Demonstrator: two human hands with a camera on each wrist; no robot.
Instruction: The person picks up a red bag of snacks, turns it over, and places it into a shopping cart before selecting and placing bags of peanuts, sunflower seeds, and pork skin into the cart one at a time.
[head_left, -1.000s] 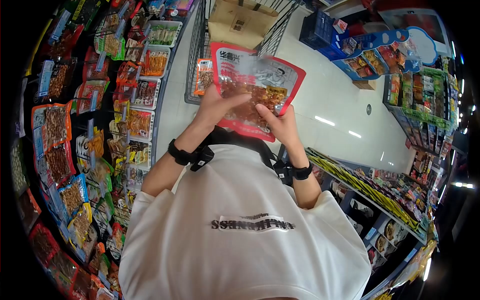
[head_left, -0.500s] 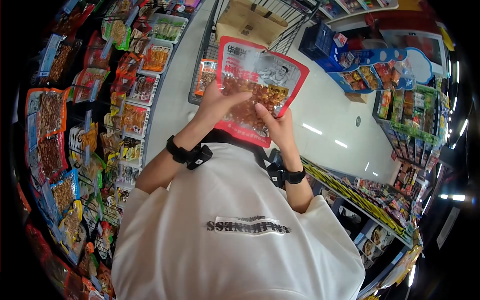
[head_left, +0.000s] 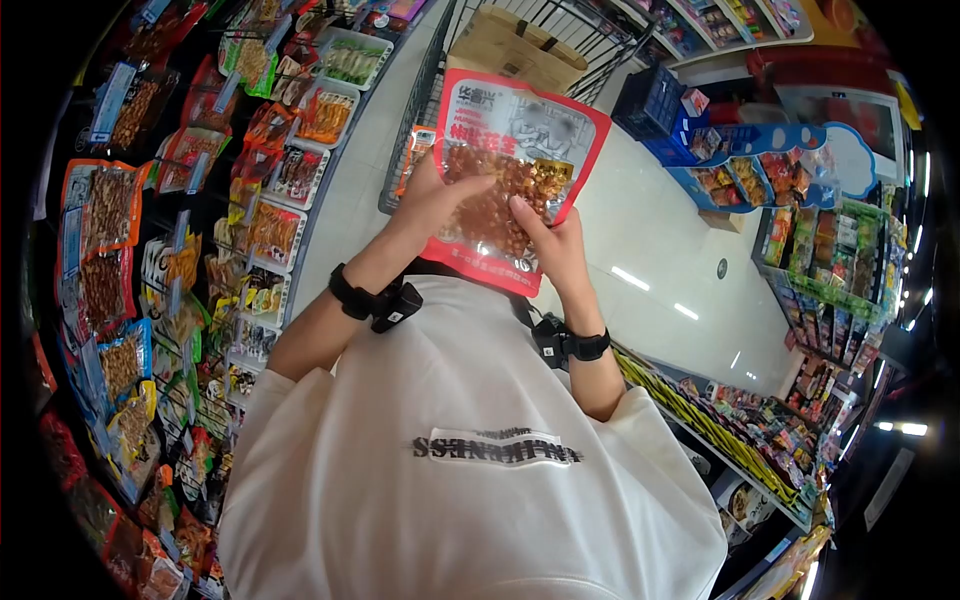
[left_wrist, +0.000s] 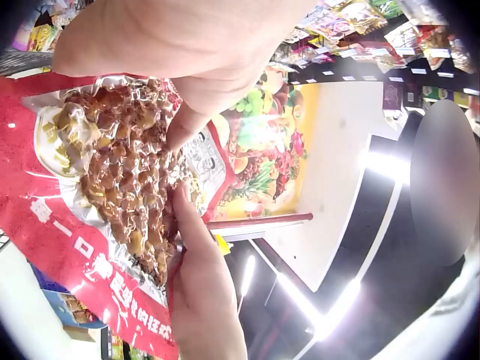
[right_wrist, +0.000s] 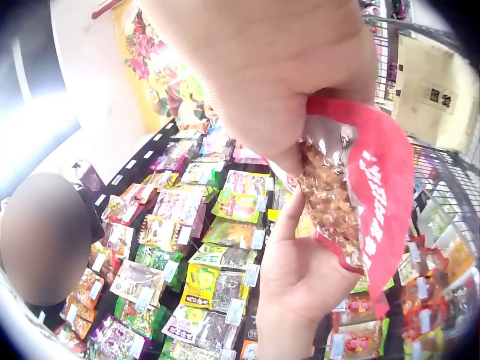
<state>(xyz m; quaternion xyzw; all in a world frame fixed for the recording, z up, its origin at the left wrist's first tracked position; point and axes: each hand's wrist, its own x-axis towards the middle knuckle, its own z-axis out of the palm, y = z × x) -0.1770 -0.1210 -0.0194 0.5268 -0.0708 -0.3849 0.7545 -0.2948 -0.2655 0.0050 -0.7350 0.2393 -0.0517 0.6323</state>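
Store aisle, snack shelf [head_left: 125, 270] at left, wire cart [head_left: 427, 90] ahead. Brown paper bag [head_left: 515, 50] inside; red-edged packet [head_left: 495, 222] outside, near cart's near edge; orange packet [head_left: 414, 162] inside near-left corner. Left hand [head_left: 428, 208] and right hand [head_left: 563, 252] grip red-edged packet's sides.

Pack [head_left: 520, 190]: red border, silvery centre, clear part full of reddish-brown nuts
Pose: held up, slightly tilted, face toward the head camera
Place: between both hands [head_left: 432, 205], before the cart [head_left: 425, 100]
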